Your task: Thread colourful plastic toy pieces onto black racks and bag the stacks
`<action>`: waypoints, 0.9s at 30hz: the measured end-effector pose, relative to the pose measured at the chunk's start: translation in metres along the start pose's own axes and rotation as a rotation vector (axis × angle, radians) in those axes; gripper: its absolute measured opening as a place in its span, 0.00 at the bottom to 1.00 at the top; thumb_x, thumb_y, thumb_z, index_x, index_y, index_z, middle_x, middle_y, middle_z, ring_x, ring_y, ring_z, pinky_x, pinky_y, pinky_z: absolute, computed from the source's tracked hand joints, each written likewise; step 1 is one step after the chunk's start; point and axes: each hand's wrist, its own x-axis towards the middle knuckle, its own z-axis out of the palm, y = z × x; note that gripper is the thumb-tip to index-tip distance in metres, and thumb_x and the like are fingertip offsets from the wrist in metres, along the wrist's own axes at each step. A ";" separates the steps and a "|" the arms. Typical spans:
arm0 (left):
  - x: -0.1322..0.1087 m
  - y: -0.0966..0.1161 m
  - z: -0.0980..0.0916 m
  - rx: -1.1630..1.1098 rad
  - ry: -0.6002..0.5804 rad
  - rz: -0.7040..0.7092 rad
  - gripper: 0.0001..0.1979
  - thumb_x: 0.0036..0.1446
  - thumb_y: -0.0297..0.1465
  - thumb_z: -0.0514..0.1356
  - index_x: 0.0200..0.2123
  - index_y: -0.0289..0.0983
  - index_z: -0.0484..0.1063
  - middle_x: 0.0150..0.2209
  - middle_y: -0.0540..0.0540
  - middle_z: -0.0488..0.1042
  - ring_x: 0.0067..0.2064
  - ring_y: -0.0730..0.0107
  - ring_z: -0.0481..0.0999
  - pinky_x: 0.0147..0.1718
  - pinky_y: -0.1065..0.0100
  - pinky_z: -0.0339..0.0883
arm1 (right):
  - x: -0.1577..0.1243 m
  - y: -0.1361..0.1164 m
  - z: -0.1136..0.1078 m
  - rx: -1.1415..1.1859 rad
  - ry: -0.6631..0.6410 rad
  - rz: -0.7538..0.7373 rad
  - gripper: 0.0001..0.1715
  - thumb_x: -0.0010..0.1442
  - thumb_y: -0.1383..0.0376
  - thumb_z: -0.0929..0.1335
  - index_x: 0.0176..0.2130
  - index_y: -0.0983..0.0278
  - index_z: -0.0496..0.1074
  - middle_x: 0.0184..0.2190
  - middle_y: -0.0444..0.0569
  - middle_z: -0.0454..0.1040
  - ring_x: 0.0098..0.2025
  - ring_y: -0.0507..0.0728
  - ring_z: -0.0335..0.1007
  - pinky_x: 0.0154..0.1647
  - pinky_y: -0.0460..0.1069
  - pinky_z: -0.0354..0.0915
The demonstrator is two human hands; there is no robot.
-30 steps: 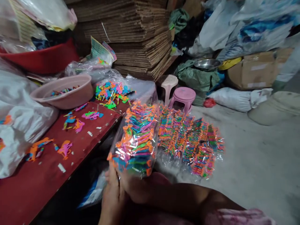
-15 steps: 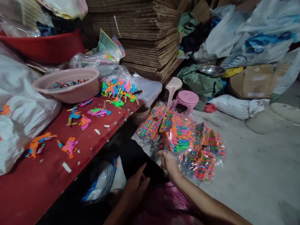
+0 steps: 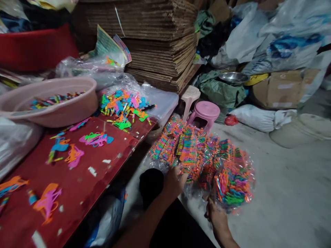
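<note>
On the concrete floor lies a row of clear plastic packets (image 3: 196, 151) full of small bright plastic toys. My left hand (image 3: 172, 182) rests on the near edge of the packets at the left of the row, fingers curled onto the plastic. My right hand (image 3: 216, 215) holds the bottom of the rightmost packet (image 3: 234, 182), which stands tilted at the row's right end. Loose toy pieces (image 3: 95, 138) in orange, pink, blue and green lie scattered on the red table (image 3: 77, 193) to my left.
A pink basin (image 3: 54, 110) with toy pieces stands on the table, a pile of pieces (image 3: 124, 105) beside it. Stacked flattened cardboard (image 3: 160, 44) rises behind. Two small stools (image 3: 204, 112), a steel bowl (image 3: 232, 78), sacks and a cardboard box (image 3: 281, 88) crowd the back.
The packet I held up in both hands went down onto the floor row. My left hand has moved onto the row's near edge. My right hand now grips the rightmost packet.
</note>
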 end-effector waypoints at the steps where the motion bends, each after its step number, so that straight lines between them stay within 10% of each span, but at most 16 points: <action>1: 0.020 -0.001 0.012 0.053 -0.007 0.008 0.18 0.55 0.38 0.61 0.48 0.39 0.73 0.45 0.43 0.76 0.47 0.60 0.75 0.49 0.61 0.69 | 0.002 0.004 0.004 0.065 -0.024 0.065 0.41 0.56 0.36 0.54 0.32 0.65 0.75 0.12 0.42 0.60 0.15 0.54 0.61 0.20 0.49 0.60; 8: 0.119 -0.002 0.074 0.368 -0.049 -0.131 0.36 0.53 0.47 0.62 0.58 0.30 0.66 0.55 0.32 0.70 0.58 0.49 0.68 0.59 0.56 0.61 | 0.024 0.016 0.019 0.198 -0.068 0.305 0.41 0.53 0.34 0.58 0.40 0.66 0.73 0.13 0.40 0.60 0.17 0.53 0.61 0.20 0.47 0.59; 16: 0.161 -0.035 0.114 0.443 -0.155 -0.253 0.54 0.47 0.53 0.64 0.69 0.34 0.46 0.69 0.32 0.48 0.70 0.38 0.46 0.64 0.41 0.47 | 0.025 0.012 0.040 0.278 -0.022 0.383 0.41 0.52 0.34 0.61 0.42 0.65 0.73 0.14 0.40 0.59 0.17 0.52 0.60 0.17 0.46 0.55; 27: 0.184 -0.065 0.083 0.426 -0.169 -0.236 0.24 0.58 0.35 0.56 0.57 0.32 0.67 0.52 0.34 0.73 0.53 0.54 0.73 0.52 0.61 0.66 | 0.045 -0.008 0.041 0.256 0.062 0.340 0.39 0.52 0.35 0.63 0.42 0.64 0.74 0.14 0.40 0.61 0.18 0.52 0.60 0.19 0.46 0.56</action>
